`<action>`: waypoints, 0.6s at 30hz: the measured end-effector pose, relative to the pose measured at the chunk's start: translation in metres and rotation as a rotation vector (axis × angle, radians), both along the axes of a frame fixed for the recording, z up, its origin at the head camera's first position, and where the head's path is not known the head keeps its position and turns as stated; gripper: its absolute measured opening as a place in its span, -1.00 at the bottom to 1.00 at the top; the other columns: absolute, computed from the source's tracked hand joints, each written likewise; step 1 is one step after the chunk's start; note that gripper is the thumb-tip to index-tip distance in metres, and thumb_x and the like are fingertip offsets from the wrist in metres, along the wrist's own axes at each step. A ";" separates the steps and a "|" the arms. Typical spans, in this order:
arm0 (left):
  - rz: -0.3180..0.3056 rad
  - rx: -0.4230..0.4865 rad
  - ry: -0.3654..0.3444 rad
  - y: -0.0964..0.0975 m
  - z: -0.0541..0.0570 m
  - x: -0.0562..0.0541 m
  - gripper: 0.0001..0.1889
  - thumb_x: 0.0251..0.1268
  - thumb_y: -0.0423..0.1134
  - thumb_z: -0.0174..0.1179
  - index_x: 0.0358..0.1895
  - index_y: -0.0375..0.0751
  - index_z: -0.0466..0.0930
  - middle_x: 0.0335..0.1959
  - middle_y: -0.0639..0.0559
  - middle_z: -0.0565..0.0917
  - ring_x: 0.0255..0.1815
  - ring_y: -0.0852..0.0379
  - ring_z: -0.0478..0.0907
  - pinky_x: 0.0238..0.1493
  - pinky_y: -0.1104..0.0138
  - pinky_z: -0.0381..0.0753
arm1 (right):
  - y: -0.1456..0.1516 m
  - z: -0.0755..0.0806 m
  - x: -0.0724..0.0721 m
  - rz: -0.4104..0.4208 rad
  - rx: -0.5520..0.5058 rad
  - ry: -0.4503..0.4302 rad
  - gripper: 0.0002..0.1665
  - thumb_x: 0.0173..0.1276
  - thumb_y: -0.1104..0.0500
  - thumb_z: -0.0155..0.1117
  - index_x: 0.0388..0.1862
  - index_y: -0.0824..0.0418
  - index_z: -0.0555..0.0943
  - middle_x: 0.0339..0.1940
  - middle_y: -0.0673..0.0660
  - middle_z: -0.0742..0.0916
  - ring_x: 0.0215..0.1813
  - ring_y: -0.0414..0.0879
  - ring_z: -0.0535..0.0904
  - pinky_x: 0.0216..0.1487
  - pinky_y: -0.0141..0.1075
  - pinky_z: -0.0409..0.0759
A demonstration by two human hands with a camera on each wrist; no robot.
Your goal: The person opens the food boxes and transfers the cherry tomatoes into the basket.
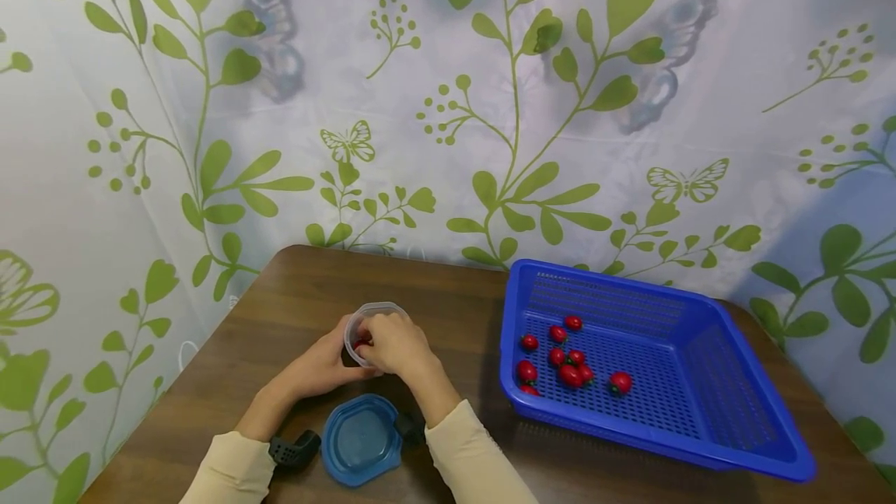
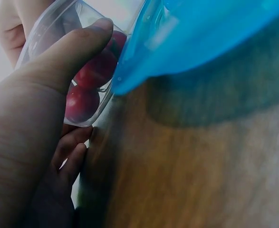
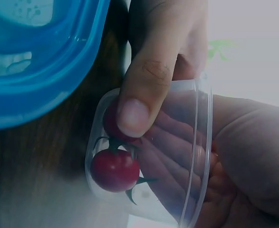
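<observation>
A clear plastic container is tilted a little above the table, its open mouth facing up. My left hand grips its side, with the thumb along the outer wall. My right hand reaches down inside it. Cherry tomatoes with green stems lie at the container's bottom, by the right fingers. The right fingertips are hidden behind the left thumb and the tomatoes, so whether they pinch one does not show. Just below the hands lies a blue lid.
On the right of the brown wooden table stands a blue plastic basket with perforated sides. Several cherry tomatoes lie in its left part. A cloth printed with leaves and butterflies hangs behind the table.
</observation>
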State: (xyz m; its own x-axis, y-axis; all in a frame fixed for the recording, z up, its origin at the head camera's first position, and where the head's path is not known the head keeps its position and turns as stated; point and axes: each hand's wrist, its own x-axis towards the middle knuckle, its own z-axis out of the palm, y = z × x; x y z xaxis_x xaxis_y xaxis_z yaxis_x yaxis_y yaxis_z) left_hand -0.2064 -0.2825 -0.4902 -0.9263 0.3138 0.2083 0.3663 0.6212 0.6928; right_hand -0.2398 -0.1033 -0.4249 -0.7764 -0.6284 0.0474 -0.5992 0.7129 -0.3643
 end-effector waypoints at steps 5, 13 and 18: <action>-0.004 0.005 -0.008 0.000 0.001 -0.001 -0.06 0.21 0.10 0.49 0.50 -0.19 0.16 0.36 -0.11 0.49 0.24 0.04 0.56 0.26 0.11 0.59 | -0.001 0.002 -0.001 -0.021 -0.001 -0.028 -0.91 0.38 0.04 0.46 -0.18 -0.03 0.79 -0.33 -0.13 0.79 -0.26 -0.17 0.65 -0.21 -0.25 0.66; -0.007 0.001 0.004 0.001 0.003 -0.001 -0.08 0.23 0.09 0.48 0.51 -0.20 0.16 0.35 -0.12 0.51 0.23 0.02 0.56 0.26 0.06 0.59 | 0.001 0.003 -0.003 0.004 -0.062 -0.027 -0.84 0.34 0.11 0.49 -0.12 0.01 0.79 -0.18 -0.09 0.83 -0.08 -0.15 0.73 0.03 -0.26 0.67; -0.003 0.007 -0.011 0.001 0.002 -0.001 -0.07 0.24 0.09 0.47 0.51 -0.20 0.16 0.33 -0.11 0.52 0.24 0.01 0.57 0.27 -0.01 0.57 | 0.004 0.002 -0.003 0.027 -0.096 -0.041 -0.83 0.36 0.13 0.47 -0.08 0.05 0.78 -0.18 -0.08 0.82 -0.08 -0.17 0.73 0.13 -0.19 0.64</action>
State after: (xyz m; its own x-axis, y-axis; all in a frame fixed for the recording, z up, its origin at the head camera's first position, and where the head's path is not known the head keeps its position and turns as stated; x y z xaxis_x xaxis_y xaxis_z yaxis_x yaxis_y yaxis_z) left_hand -0.2077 -0.2814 -0.4883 -0.9279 0.3146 0.2002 0.3599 0.6151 0.7015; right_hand -0.2429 -0.0997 -0.4232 -0.7619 -0.6431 0.0773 -0.6010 0.6575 -0.4545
